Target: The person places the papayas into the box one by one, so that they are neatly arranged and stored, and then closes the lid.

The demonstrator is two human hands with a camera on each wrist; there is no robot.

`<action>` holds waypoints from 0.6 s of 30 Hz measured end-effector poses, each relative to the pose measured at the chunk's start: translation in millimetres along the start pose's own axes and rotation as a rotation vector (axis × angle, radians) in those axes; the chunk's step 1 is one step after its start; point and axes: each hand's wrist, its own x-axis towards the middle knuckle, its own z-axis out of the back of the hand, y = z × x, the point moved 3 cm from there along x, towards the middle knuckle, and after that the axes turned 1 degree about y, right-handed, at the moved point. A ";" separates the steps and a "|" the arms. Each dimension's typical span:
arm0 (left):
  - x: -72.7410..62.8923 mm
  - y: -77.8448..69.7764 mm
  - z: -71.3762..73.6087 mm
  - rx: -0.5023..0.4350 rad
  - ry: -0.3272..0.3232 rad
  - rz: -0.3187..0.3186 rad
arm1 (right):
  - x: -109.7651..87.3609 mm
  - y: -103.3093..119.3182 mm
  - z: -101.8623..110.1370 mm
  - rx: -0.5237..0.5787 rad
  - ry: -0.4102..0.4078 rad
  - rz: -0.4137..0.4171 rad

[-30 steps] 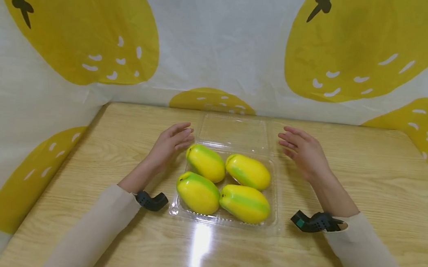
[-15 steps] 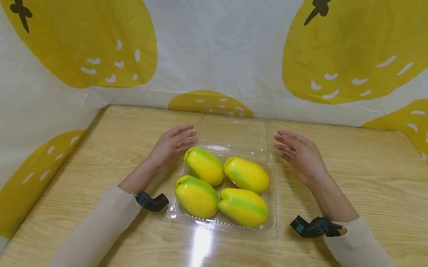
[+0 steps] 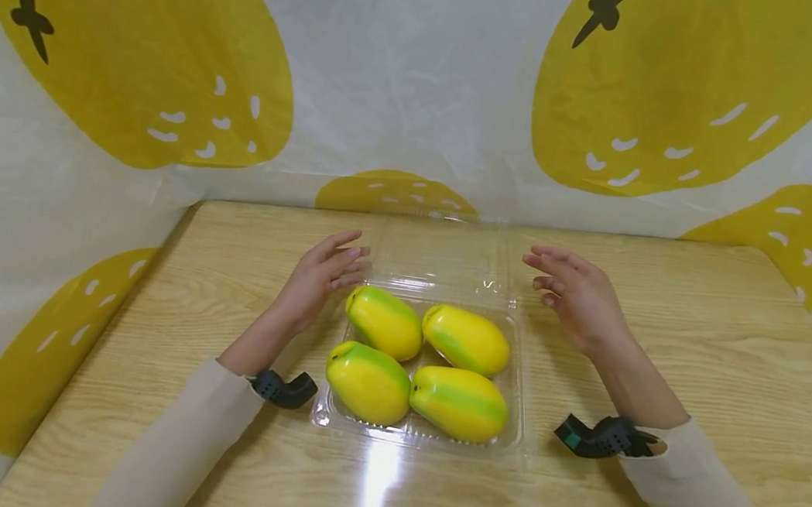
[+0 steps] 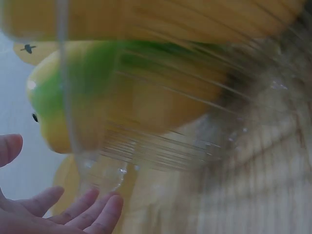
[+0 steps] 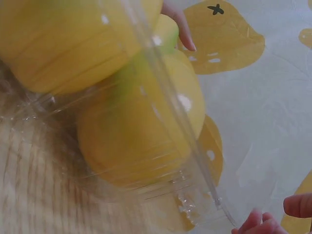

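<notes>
Several yellow-green papayas (image 3: pixel 460 402) lie in two rows in the base of a clear plastic clamshell box (image 3: pixel 524 400). Its clear lid (image 3: pixel 441 248) stands open on the far side, hinged behind the fruit. My left hand (image 3: pixel 321 279) is beside the lid's left edge, fingers loosely bent and fingertips right at the plastic. On the other side my right hand (image 3: pixel 580 299) has its fingers bent more, near the lid's right edge. In the right wrist view, the thumb (image 5: pixel 298 205) is apart from the fingers, which lie close by the clear rim.
The box sits on a wood-grain table (image 3: pixel 227 444). Behind and to the left hangs a white cloth (image 3: pixel 416 91) with large yellow fruit prints. A black wrist camera (image 3: pixel 284 389) is on the left wrist, another (image 3: pixel 593 437) on the right.
The lid's far edge has lifted a little, and the lid looks tilted up more. The right fingers have curled slightly. The box and papayas appear a bit lower in the head view.
</notes>
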 end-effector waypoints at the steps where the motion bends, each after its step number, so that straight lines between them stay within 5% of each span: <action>1: -0.8 -1.9 -0.4 0.002 -0.003 -0.007 | -0.8 1.0 0.0 0.023 0.008 0.007; 12: -6.5 -20.2 -4.4 -0.040 -0.005 -0.108 | -8.7 10.5 -5.8 0.214 0.138 0.155; 18: -10.0 -28.6 -5.6 -0.058 0.010 -0.148 | -13.4 14.5 -10.3 0.244 0.140 0.246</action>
